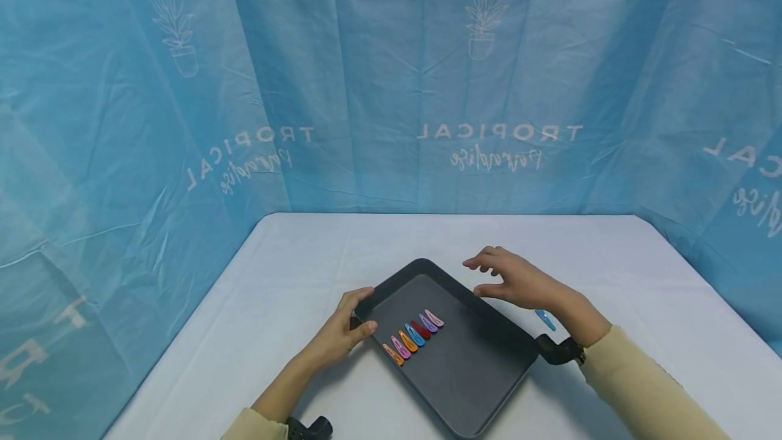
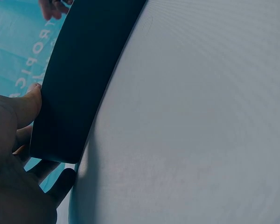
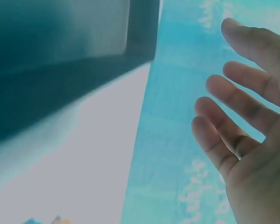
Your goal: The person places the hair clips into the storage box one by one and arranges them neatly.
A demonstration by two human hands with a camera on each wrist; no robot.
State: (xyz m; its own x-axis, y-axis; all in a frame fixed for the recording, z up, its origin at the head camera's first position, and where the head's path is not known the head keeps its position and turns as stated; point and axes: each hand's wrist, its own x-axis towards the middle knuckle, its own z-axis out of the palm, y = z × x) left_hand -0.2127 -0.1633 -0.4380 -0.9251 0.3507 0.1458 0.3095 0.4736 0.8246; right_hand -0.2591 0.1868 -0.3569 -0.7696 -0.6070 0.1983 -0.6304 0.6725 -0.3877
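Note:
A dark grey rectangular tray point(image 1: 476, 358) lies turned at an angle on the white table. Inside it, near its left wall, several snap hair clips form a slanted row: orange, pink, blue, a red clip point(image 1: 420, 329), purple and pale pink among them. My left hand point(image 1: 342, 331) grips the tray's left corner, thumb over the rim and fingers around the outside; the left wrist view shows the tray wall point(image 2: 84, 79) beside that thumb. Above the tray's far right edge hovers my right hand point(image 1: 516, 280), fingers spread and loosely bent, holding nothing.
A blue hair clip point(image 1: 546, 319) lies on the white table point(image 1: 318, 250), right of the tray, close by my right forearm. Small coloured bits, cut off by the frame, show low in the right wrist view. Blue printed curtains point(image 1: 379, 87) hang behind and beside the table.

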